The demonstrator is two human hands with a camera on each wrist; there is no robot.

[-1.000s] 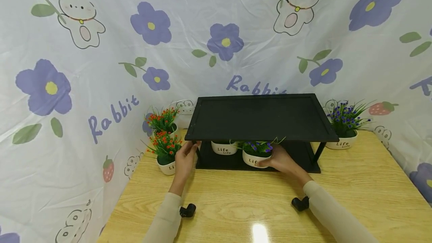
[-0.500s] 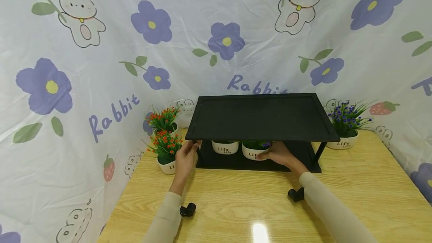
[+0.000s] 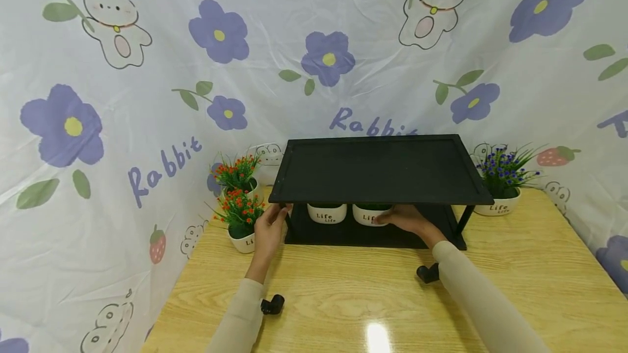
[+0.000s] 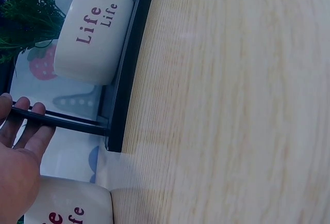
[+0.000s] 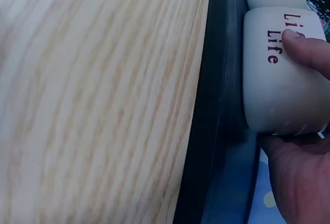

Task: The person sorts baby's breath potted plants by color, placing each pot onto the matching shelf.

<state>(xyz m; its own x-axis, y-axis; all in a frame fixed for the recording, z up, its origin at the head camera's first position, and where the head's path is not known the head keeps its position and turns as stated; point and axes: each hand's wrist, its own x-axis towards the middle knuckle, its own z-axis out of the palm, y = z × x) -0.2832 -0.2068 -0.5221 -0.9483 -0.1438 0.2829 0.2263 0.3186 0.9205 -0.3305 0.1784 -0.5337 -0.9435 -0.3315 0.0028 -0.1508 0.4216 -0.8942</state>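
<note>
A black two-tier shelf stands on the wooden table. My left hand grips its front left post, fingers passing around the bar in the left wrist view. With my right hand I hold a white flower pot marked "Life" on the lower tier; my thumb lies across its front. To its left on the same tier sits a matching white pot. The upper tier hides most of both pots' plants in the head view.
Two pots of orange flowers stand left of the shelf, the front one close by my left hand. A pot of purple flowers stands at the right. Behind everything hangs a printed cloth. Bare table lies in front.
My right hand has pushed the flower pot back deeper onto the lower tier, and its purple flowers have passed under the upper tier. The left hand has stayed at the post.
</note>
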